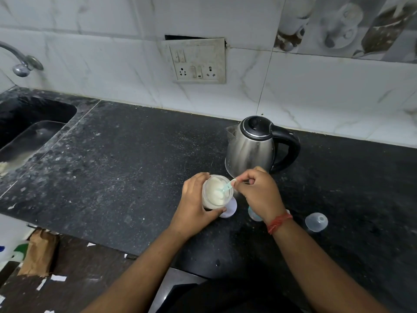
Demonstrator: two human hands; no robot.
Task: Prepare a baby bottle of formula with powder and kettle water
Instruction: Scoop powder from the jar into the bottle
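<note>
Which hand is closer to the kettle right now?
Right. The right hand, pinching the scoop, sits just before the kettle; the left hand grips the powder jar, farther left.

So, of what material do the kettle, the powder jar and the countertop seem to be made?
Kettle: brushed stainless steel body, judging by streaky reflections; lid and handle look like glossy black plastic.
Powder jar: clear plastic or glass, cannot tell; powder shows through the wall.
Countertop: probably polished black granite, speckled with a dull sheen.

We see home kitchen: black stone counter (126,154), sink (29,132), tap (20,62), kettle (252,145), tiled wall (101,64).
</note>
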